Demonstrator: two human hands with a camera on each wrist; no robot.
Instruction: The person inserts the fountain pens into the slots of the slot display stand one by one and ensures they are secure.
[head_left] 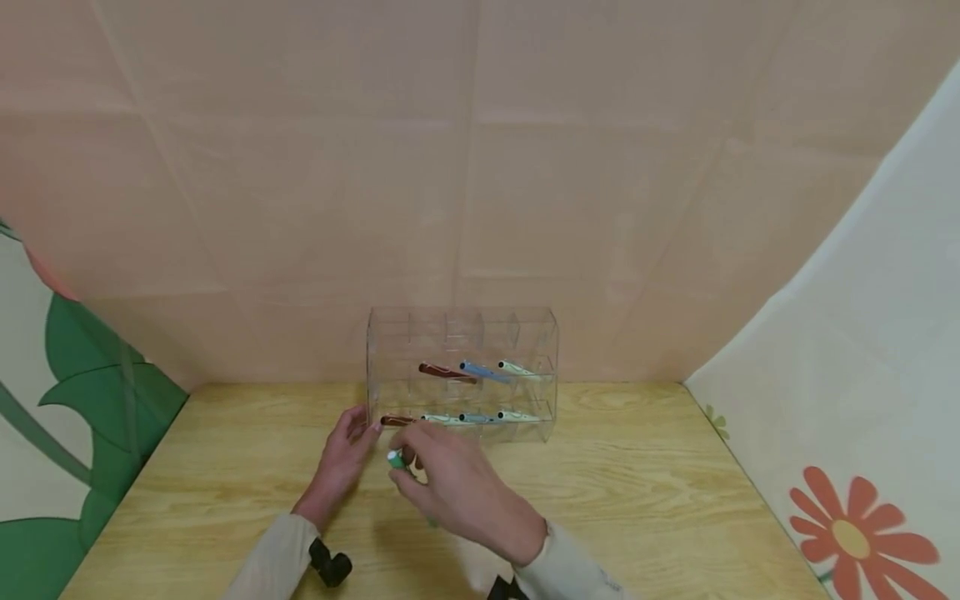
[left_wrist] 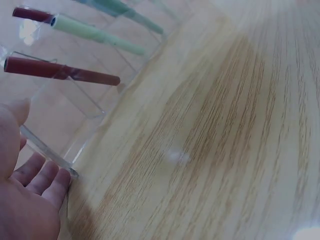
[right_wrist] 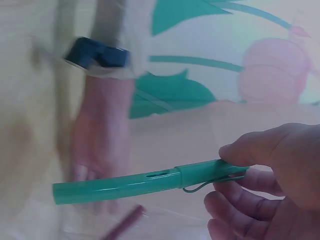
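A clear acrylic pen rack [head_left: 556, 400] with tiered compartments stands at the back of the table. My left hand [head_left: 345, 454] holds its left side wall, thumb on one face and fingers [left_wrist: 56, 187] on the other. In front of the rack's lower left part, my right hand [head_left: 465, 487] pinches a green fountain pen [right_wrist: 117, 189] by its clip end between thumb and fingers. The pen's far end points out past the fingertips. Nearest the left hand, a dark red pen [left_wrist: 35, 67] lies in the bottom tier.
Beside it in the bottom row are a pale green pen [head_left: 442, 420], a blue-grey pen [head_left: 478, 418] and another pale pen [head_left: 517, 416]. Higher up lie a dark red pen [head_left: 446, 372], a blue pen [head_left: 483, 371] and a pale pen [head_left: 519, 369]. A curtain [head_left: 465, 183] hangs behind the wooden table [head_left: 637, 483].
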